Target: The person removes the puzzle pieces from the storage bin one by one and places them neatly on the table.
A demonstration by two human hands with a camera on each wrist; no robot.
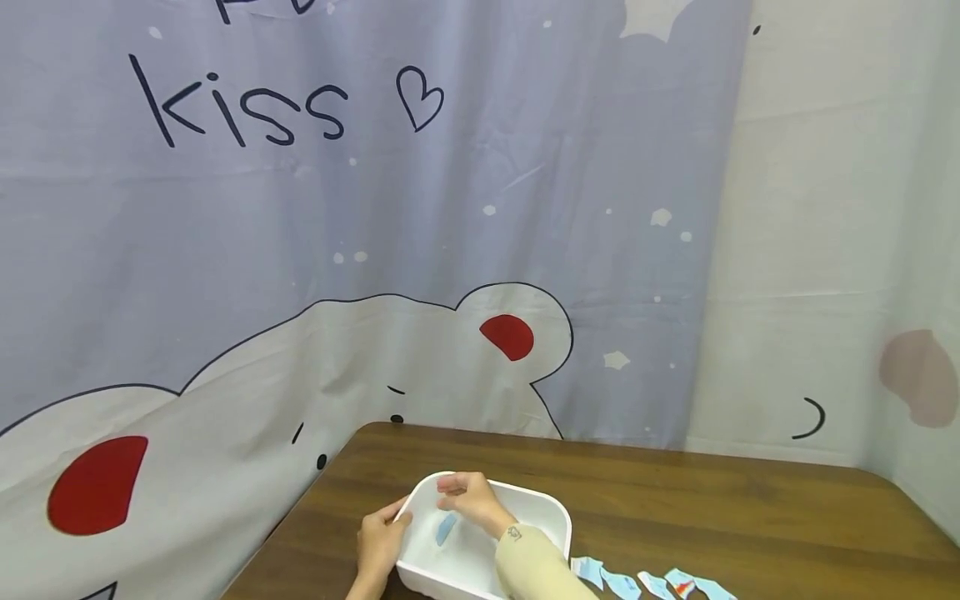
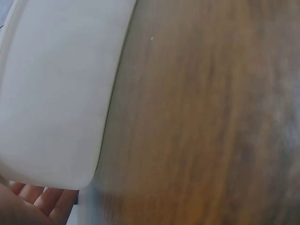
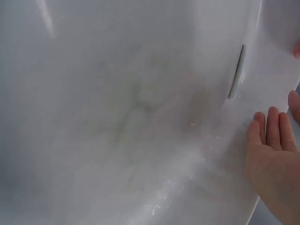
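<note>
A white plastic tub (image 1: 551,508) stands on the wooden table. My left hand (image 1: 377,542) grips its left side, thumb at the rim; in the left wrist view the fingers (image 2: 47,200) of that hand show against the tub's outer wall. Over the inside of the tub is my right hand (image 1: 472,500), its fingers extended with nothing between them. Below it a small blue piece (image 1: 446,528) lies in the tub; the right wrist view shows a thin strip edge-on (image 3: 237,72) near the extended fingers (image 3: 273,131).
To the right of the tub, several torn-looking light blue paper pieces (image 1: 621,585) lie in a row on the wooden table (image 1: 712,508), one with a red mark. Behind the table hangs a printed curtain (image 1: 450,208).
</note>
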